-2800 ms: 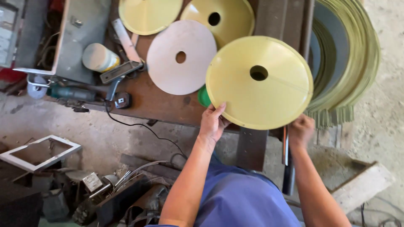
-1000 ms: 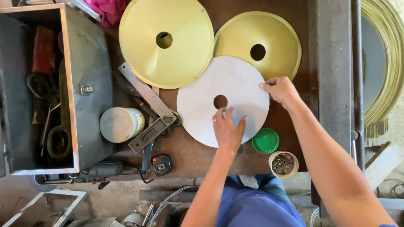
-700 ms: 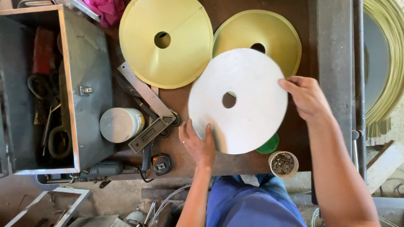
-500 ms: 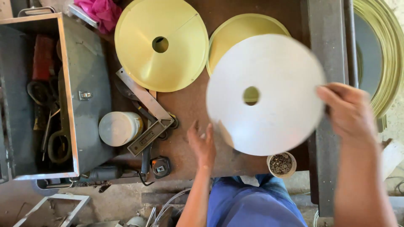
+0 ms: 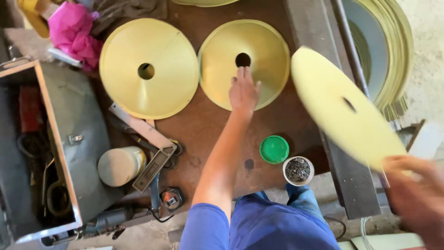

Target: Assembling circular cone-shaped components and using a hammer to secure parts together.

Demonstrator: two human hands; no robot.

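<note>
- Rust-brown metal workbench seen from above, with pale gritty floor beyond its right edge and a stack of large yellow-edged rings standing there.
- Left hand is stretched forward with fingers loosely spread, palm down, resting on a yellow cone-shaped disc near the far edge of the bench, fingertips just below that disc's centre hole; it grips nothing.
- Right hand is blurred at the near right, off the bench edge; it holds the rim of a pale yellow disc with a centre hole, tilted in the air over the bench's right edge. How the fingers lie I cannot tell.
- A second yellow cone disc lies beside the first, toward the far left.
- Near the front edge: a green lid and, just beside it, a small white cup of dark bits.
- Toward the left edge: a cream roll, a metal square, an open grey toolbox, and pink cloth at the far left corner.
</note>
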